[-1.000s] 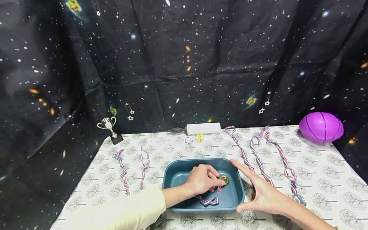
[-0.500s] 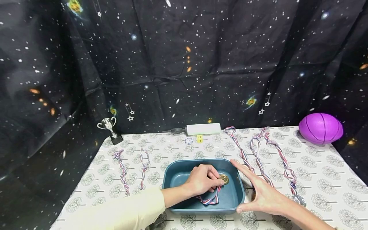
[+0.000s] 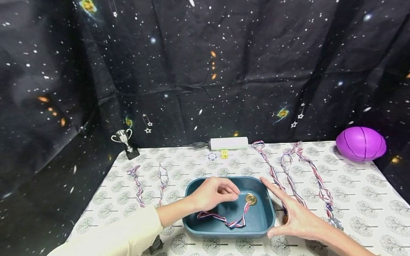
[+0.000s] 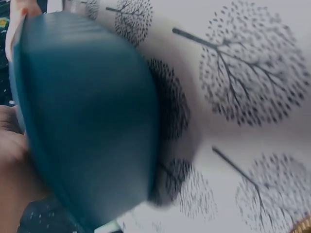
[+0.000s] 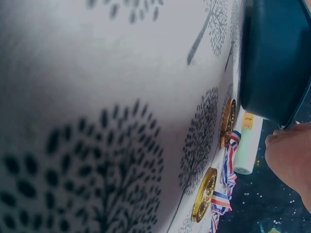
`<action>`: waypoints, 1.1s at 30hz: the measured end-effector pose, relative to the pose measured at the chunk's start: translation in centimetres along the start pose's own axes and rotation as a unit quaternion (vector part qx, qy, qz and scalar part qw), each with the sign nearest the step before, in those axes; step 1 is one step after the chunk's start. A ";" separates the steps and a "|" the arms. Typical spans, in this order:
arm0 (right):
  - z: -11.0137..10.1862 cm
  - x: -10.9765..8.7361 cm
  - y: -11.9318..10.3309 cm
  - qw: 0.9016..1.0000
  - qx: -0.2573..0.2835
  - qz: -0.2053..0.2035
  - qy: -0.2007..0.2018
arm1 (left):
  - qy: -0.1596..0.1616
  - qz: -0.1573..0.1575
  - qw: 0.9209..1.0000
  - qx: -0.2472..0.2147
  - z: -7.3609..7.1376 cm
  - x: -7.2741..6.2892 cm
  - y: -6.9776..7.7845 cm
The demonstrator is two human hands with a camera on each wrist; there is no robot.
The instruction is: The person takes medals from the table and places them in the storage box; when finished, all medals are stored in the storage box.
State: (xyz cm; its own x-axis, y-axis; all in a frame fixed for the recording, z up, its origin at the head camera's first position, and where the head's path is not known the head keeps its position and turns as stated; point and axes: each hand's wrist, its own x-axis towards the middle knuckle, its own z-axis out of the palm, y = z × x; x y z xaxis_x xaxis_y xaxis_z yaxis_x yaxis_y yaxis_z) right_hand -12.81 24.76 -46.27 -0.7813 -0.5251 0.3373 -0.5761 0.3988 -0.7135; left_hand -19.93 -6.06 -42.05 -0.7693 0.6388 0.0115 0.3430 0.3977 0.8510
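Note:
A gold medal [image 3: 251, 200] lies at the right end inside the dark teal bin [image 3: 230, 234], its red, white and blue ribbon [image 3: 237, 224] trailing left across the floor. Above the bin's left half hovers my left hand [image 3: 215, 195], fingers loosely bent, holding nothing and apart from the medal. My right hand [image 3: 296, 217] spans the bin's right end, thumb and forefinger stretched wide at its corners. In the left wrist view the bin's outer wall [image 4: 92, 111] hides most of the left hand [image 4: 14, 165].
Ribboned medals lie on both sides of the bin, including a gold medal [image 5: 205, 194]. A silver trophy [image 3: 123, 138], white pump [image 3: 229, 143], yellow cube [image 3: 224, 154], poker chip [image 3: 212, 156] and purple ball [image 3: 361, 144] sit along the back. A black object [image 3: 156, 245] is beneath the left sleeve.
My left hand has let go of the medal and moved up and left, leaving medal and ribbon in the bin. The right hand stays at the bin's end.

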 end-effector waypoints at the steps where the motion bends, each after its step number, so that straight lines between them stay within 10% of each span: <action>1: 0.0 -0.1 0.0 1.000 -0.001 0.000 0.001 | -0.001 0.005 1.000 0.001 -0.4 -0.2 0.1; 14: -0.5 -0.6 -0.4 0.998 -0.052 0.026 0.013 | 0.006 0.069 0.996 0.060 -4.9 -3.9 -0.6; 21: -0.5 -0.7 -0.6 0.999 -0.038 0.015 0.010 | 0.014 0.046 0.996 0.072 -6.8 -6.7 -1.3; 33: -0.2 -0.8 -0.1 0.999 -0.040 0.020 0.018 | 0.070 0.084 0.989 0.098 -9.3 -11.4 -4.7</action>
State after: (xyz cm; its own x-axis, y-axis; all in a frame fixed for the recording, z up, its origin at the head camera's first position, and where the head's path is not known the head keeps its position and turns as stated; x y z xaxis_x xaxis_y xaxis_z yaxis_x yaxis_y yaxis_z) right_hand -12.19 25.28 -46.33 -0.8114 -0.4802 0.3331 -0.5607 0.4787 -0.6757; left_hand -17.79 -21.29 -41.33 -0.7551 0.6150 0.2272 0.5593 0.4233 0.7127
